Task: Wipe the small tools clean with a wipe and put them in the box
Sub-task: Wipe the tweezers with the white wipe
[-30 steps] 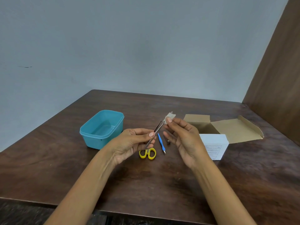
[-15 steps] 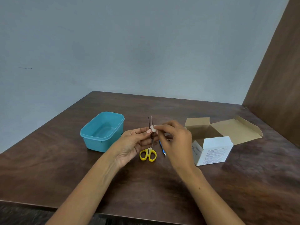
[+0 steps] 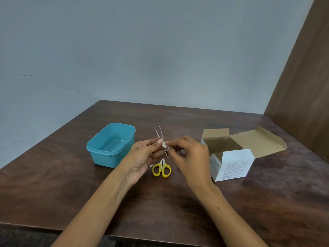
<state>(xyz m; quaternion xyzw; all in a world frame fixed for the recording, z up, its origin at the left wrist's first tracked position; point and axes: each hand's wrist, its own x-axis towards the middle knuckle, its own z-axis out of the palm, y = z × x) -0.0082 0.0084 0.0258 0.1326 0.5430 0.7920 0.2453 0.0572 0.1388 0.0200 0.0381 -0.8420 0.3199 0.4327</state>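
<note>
My left hand (image 3: 144, 157) holds a pair of metal tweezers (image 3: 161, 135) upright, tips pointing up and away, over the middle of the brown table (image 3: 71, 184). My right hand (image 3: 191, 157) pinches a small white wipe (image 3: 164, 144) against the tweezers' shaft, right beside my left thumb. Small yellow-handled scissors (image 3: 161, 169) lie on the table just below both hands. The blue plastic box (image 3: 111, 145) stands open and empty to the left of my left hand. Other small tools on the table are mostly hidden behind my right hand.
An open cardboard carton (image 3: 231, 154) with its flap laid back stands to the right of my right hand. A brown panel (image 3: 302, 77) rises along the table's right side, and a grey wall stands behind the table.
The tweezers have swung from a slant to upright. My right hand came in from their tip and now pinches the wipe on the shaft by my left thumb, covering the blue tool on the table.
</note>
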